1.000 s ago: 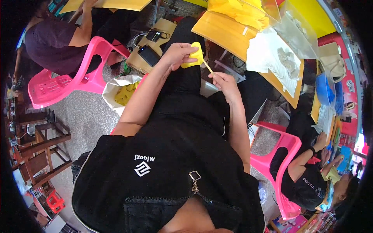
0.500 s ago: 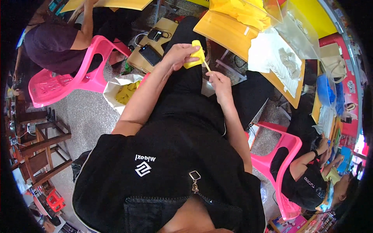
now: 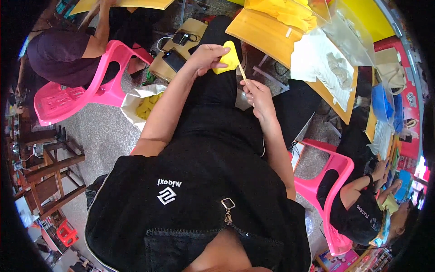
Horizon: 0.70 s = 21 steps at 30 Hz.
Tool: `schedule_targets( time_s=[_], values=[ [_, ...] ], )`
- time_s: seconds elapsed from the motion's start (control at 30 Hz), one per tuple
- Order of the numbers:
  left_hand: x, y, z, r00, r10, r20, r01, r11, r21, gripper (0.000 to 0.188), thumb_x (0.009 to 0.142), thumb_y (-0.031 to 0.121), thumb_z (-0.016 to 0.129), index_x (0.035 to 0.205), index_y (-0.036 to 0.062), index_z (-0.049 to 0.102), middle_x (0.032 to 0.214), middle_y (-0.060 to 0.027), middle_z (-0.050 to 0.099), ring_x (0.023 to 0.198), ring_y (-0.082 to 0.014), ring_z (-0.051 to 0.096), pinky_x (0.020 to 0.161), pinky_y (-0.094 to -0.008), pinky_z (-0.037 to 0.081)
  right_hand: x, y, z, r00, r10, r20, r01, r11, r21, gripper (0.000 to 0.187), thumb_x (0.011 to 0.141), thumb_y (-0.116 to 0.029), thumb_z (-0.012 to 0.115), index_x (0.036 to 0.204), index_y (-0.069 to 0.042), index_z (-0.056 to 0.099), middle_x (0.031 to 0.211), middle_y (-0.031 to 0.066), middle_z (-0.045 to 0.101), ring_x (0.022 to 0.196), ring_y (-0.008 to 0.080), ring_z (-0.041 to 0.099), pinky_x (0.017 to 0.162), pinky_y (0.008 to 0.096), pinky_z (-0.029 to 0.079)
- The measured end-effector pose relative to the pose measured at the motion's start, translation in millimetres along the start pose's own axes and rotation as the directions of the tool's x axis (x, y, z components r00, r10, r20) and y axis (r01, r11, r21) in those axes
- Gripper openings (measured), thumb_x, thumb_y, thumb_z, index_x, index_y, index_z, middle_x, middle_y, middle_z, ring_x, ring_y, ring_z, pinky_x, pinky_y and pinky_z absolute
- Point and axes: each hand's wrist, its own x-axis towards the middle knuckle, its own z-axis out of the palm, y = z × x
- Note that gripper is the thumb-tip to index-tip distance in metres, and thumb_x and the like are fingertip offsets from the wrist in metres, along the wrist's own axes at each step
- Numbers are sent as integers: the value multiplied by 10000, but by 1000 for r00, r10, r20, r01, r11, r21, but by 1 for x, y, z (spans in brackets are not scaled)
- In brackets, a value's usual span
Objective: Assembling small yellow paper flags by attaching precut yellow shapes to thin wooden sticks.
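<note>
Above my lap, my left hand (image 3: 205, 60) pinches a small, soft yellow fabric piece (image 3: 232, 58) by its left side, thumb on top. The piece has a rounded upper end and appears smooth. My right hand (image 3: 260, 97), just below and to the right, is closed around a thin wooden stick (image 3: 241, 71). The stick's upper end meets the lower right edge of the yellow piece; whether the tip goes inside it I cannot tell.
Left of my leg, a white sack (image 3: 129, 108) holds several yellow pieces. A phone (image 3: 174, 60) lies on a cardboard box (image 3: 159, 69). Ahead right, a yellow-orange table (image 3: 260, 37) bears yellow fabric and white cloth (image 3: 312, 59). Co-workers sit left and right on pink chairs (image 3: 102, 86).
The yellow piece has turned and looks wider and rounder at its upper end. More of the stick shows, and my right hand has shifted slightly down and right.
</note>
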Motion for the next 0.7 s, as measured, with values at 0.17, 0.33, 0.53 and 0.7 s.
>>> schedule_targets(
  time_s=[0.17,0.33,0.53,0.7],
  values=[
    [2,-9,0,999,23,40,-33,960,279,223,804,211,684,855,-2,648,779,-37,631,689,-103,624,587,-203,531,-1,-1,-5,999,-32,-41,32,999,2,196,913,-176,521,923,-1,607,648,-48,449,485,14,333,412,163,229],
    [1,8,15,997,30,76,-50,959,278,210,794,203,693,854,6,654,779,-46,644,661,-99,626,572,-188,522,-2,-2,-10,996,-31,-81,39,994,100,203,910,-186,527,919,-3,614,655,-47,455,488,17,332,420,169,232],
    [5,18,30,998,-37,42,33,994,100,273,806,263,685,914,15,653,839,-41,651,733,-95,625,612,-212,528,-4,-13,-19,993,-75,-93,81,995,57,221,916,-201,528,942,5,604,664,-45,458,503,17,337,450,168,250],
    [18,17,27,998,-53,19,49,987,156,234,836,257,647,919,38,653,834,-18,644,724,-79,606,606,-204,513,-2,-13,-22,989,-88,-120,94,995,44,213,911,-196,530,928,-1,615,640,-59,432,506,18,323,438,175,220]
  ],
)
